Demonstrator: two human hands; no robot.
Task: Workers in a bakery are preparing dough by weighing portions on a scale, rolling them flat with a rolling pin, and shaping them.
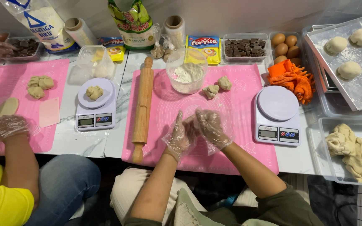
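My left hand (179,136) and my right hand (210,127), both in thin clear plastic gloves, are pressed together over the pink silicone mat (239,146). What lies between the palms is hidden. Two small dough lumps (217,86) rest on the mat's far side beside a clear bowl of flour (187,75). A wooden rolling pin (142,106) lies along the mat's left edge.
A white kitchen scale (278,119) stands right of the mat; another scale (95,104) at left carries a dough piece. A co-worker's gloved hand (10,125) rests on a second pink mat (26,113). Right: floured tray with dough balls (357,71), tub of dough (352,150), eggs (285,45), orange cloth (292,77).
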